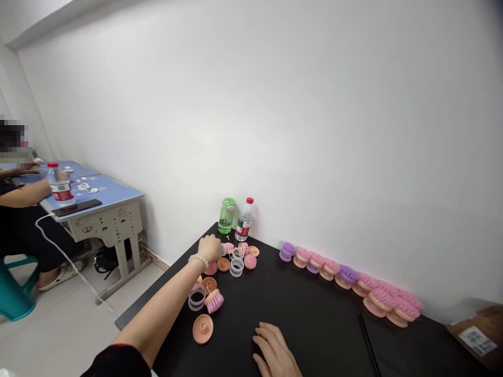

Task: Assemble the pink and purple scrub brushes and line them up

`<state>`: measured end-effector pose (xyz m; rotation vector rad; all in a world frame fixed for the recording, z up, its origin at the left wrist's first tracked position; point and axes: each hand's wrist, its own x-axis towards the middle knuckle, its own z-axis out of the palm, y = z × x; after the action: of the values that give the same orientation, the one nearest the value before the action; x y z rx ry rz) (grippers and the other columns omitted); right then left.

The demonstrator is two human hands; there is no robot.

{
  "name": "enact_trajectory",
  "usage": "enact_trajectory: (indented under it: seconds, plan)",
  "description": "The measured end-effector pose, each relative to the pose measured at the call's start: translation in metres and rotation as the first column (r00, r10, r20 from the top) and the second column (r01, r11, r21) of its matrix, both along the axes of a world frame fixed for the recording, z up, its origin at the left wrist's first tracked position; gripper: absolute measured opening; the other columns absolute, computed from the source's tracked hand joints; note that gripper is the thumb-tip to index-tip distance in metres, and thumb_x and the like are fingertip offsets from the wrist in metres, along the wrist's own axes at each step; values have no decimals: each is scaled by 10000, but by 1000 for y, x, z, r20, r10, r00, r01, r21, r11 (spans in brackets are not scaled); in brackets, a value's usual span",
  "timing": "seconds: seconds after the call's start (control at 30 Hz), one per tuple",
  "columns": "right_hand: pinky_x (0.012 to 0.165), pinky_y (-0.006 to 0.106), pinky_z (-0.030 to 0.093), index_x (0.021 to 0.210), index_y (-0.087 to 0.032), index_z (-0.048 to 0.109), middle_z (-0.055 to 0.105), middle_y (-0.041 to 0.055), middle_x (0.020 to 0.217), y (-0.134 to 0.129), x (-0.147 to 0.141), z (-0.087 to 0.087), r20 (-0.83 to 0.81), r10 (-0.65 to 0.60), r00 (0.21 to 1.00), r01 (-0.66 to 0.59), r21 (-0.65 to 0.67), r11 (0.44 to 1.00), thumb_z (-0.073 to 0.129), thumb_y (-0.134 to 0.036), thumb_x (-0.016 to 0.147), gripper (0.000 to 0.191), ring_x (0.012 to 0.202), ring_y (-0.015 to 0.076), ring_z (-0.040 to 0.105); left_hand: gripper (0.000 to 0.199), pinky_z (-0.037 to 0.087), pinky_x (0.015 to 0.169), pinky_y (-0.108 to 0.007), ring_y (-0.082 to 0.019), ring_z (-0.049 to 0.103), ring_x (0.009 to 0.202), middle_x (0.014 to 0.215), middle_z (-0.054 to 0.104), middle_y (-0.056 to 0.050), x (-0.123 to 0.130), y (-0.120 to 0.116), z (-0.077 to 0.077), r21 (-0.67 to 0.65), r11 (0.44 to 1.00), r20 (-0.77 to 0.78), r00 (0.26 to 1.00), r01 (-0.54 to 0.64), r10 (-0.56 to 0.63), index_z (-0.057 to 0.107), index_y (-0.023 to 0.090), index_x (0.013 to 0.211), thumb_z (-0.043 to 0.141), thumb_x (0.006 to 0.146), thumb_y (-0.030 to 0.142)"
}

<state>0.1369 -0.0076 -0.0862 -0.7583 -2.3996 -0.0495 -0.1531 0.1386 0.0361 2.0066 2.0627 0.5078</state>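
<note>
My left hand [211, 248] reaches to the far left of the black table, among loose brush parts. Its fingers are curled down, and whatever they hold is hidden. Beside it are a pink bristle head [229, 248], a peach round cap [223, 264] and clear rings [236, 267]. Nearer lie another clear ring [197, 297], a pink bristle head on its side [214, 301] and a peach cap with a central stub [203, 329]. Low in the view, my right hand [275, 351] rests over the tabletop, fingers loosely bent and slightly apart, holding nothing visible.
Assembled pink and purple round brushes [348, 276] line the wall side. A green bottle [227, 215] and a red-capped water bottle [244, 220] stand at the far corner. On the right are a black stick [369, 343] and a brown package [479, 335]. Another person sits at a blue desk [113, 192].
</note>
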Motion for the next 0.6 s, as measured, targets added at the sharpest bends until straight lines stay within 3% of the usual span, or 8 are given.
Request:
enact_trajectory:
  seconds: [0.1, 0.2, 0.33, 0.43, 0.5, 0.6]
  plan:
    - [929, 349, 599, 1193, -210, 612, 715, 97, 1136, 1, 3, -5, -55, 15, 998, -16, -13, 1000, 590, -20, 810, 428, 1114, 292, 670, 316, 537, 909, -460, -247, 621, 1076, 1242, 608, -100, -2, -18, 7, 117, 993, 214, 976, -1, -24, 595, 161, 1202, 626, 929, 317]
    - [922, 338, 599, 1276, -243, 567, 699, 90, 1178, 8, 2, 2, -148, -44, 988, 30, -90, 995, 600, -99, 852, 450, 1097, 272, 677, 307, 503, 937, -412, -251, 604, 1068, 1152, 604, -88, -1, -43, 8, 245, 970, 466, 876, 4, -121, 596, 176, 1061, 707, 775, 178]
    - [957, 388, 583, 1408, -271, 458, 603, 91, 1334, 40, -21, 32, -164, -212, 963, 172, -228, 958, 541, -194, 918, 502, 1187, 263, 622, 347, 543, 755, -312, -206, 653, 912, 1006, 638, -40, 12, -70, -6, 323, 946, 758, 595, 13, -267, 492, 206, 1045, 668, 746, 208]
    - [1003, 442, 545, 1422, -261, 450, 558, 102, 1378, 78, -54, 52, -140, -285, 948, 247, -236, 940, 578, -211, 891, 548, 1256, 284, 560, 368, 536, 767, -305, -202, 657, 921, 1015, 640, -44, 23, -78, -20, 351, 936, 870, 380, -29, -315, 466, 212, 1035, 675, 733, 227]
    - [1023, 486, 516, 1398, -251, 486, 556, 120, 1369, 101, -78, 56, -136, -309, 941, 274, -228, 934, 634, -207, 851, 569, 1248, 311, 556, 387, 527, 805, -309, -201, 652, 940, 1019, 636, -42, 27, -81, -26, 357, 933, 904, 272, -56, -330, 485, 213, 1023, 708, 706, 218]
    - [1002, 492, 520, 1306, -225, 580, 564, 142, 1347, 123, -107, 49, -137, -323, 936, 291, -212, 933, 647, -154, 818, 497, 1260, 339, 543, 415, 516, 826, -307, -198, 646, 940, 997, 641, -31, 28, -85, -29, 356, 932, 924, 178, -68, -340, 519, 214, 983, 773, 655, 192]
